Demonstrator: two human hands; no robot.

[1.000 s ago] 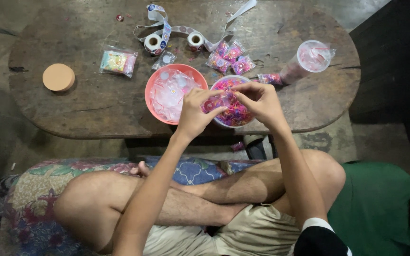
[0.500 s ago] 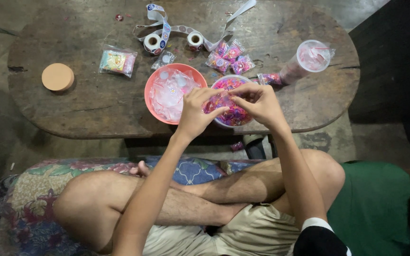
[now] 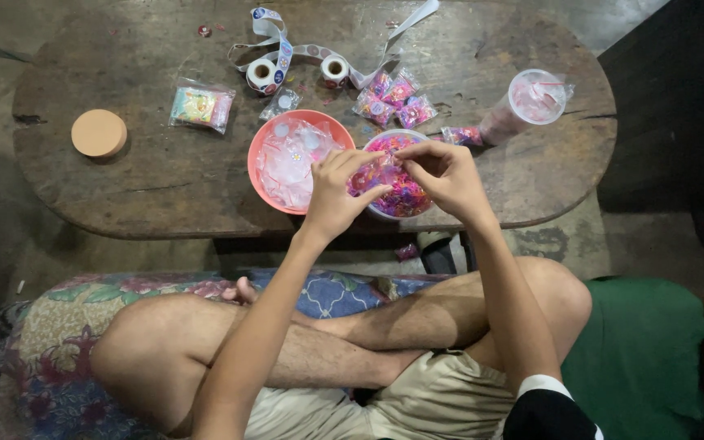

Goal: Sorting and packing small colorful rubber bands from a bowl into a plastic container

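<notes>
My left hand [image 3: 337, 195] and my right hand [image 3: 442, 173] meet over a clear bowl [image 3: 401, 204] full of small pink and purple pieces. The fingertips of both hands pinch a small clear bag between them, just above the bowl. Left of it stands a salmon-pink bowl [image 3: 264, 138] holding clear little bags. Both bowls rest near the front edge of a worn oval wooden table [image 3: 148, 179].
Two sticker rolls [image 3: 264, 75] with loose strips lie at the back. Small filled packets [image 3: 393, 96], a bagged item [image 3: 200, 107], a round tan lid [image 3: 99, 133] and a tipped clear cup [image 3: 531, 102] sit on the table. My crossed legs rest on a patterned mat [image 3: 67, 326].
Both hands have stayed above the clear bowl; the fingers have shifted slightly while working the small bag.
</notes>
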